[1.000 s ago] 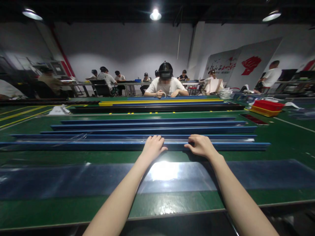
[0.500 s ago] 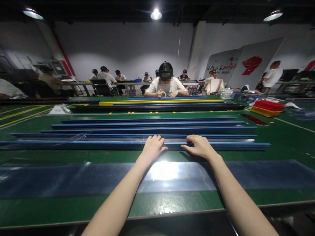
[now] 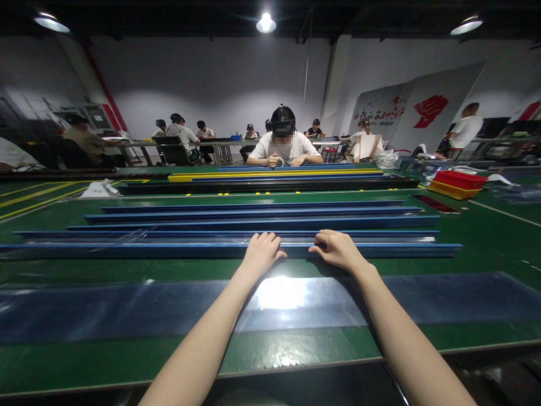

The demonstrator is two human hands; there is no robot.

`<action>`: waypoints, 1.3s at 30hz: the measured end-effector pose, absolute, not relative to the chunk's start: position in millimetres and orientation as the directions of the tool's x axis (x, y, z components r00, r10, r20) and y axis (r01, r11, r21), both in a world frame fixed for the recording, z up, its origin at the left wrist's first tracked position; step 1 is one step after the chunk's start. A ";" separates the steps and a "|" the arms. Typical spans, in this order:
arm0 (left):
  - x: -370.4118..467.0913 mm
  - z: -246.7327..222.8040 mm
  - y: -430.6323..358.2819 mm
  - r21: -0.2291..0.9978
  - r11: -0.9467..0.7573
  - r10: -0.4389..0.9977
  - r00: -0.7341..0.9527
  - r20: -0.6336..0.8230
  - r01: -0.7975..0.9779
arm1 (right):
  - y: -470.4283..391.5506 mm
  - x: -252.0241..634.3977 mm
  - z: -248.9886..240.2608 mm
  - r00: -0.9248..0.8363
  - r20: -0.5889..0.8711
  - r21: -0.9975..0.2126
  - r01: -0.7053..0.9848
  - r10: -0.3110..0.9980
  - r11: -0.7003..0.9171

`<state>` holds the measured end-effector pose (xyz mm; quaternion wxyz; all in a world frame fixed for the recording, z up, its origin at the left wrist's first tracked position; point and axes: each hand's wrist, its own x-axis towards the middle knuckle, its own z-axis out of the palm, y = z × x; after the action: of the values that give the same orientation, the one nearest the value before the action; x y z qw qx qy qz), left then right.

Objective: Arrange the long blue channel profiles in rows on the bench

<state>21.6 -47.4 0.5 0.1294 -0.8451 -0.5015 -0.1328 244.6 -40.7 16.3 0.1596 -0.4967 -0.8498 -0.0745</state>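
Nearest of several long blue profiles is a channel-shaped blue profile (image 3: 105,250) lying crosswise in front of me. My left hand (image 3: 262,251) is closed over its near wall, fingers reaching inside and thumb on the front. A short way to the right, my right hand (image 3: 338,248) grips the same wall with curled fingers, the thumb pointing left along the front. The fingertips of both hands are partly hidden inside the channel. Shiny clear film (image 3: 426,239) shows between its walls. Between my forearms, a wide transparent plastic strip (image 3: 190,307) lies flat on the green table (image 3: 321,352).
More blue profiles (image 3: 253,221) lie parallel behind. Farther back are a black profile (image 3: 270,185) and yellow profiles (image 3: 274,174), with a co-worker (image 3: 283,144) seated opposite. A phone-like dark slab (image 3: 435,204) and a red tray (image 3: 459,180) on a yellow one stand right.
My right hand has shifted slightly left, with its thumb and forefinger drawn closer together. My left hand stays almost in place. The whole view has drifted a little.
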 end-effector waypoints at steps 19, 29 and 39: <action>25.4 3.6 -50.7 -0.100 -0.480 0.810 0.484 0.333 0.872 | -45.3 237.9 15.8 -0.459 0.265 -0.002 0.879 0.848 0.476; 26.6 4.5 -52.1 -0.096 -0.479 0.818 0.483 0.312 0.873 | -40.6 234.2 8.3 -0.494 0.229 -0.049 0.855 0.839 0.517; 26.8 4.0 -52.3 -0.094 -0.476 0.822 0.481 0.306 0.874 | -39.7 234.6 6.1 -0.508 0.266 -0.098 0.831 0.819 0.547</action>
<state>26.8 -52.3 4.0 0.1193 -0.8521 -0.4976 -0.1102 234.6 -39.7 6.1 0.1417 -0.4752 -0.8681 -0.0213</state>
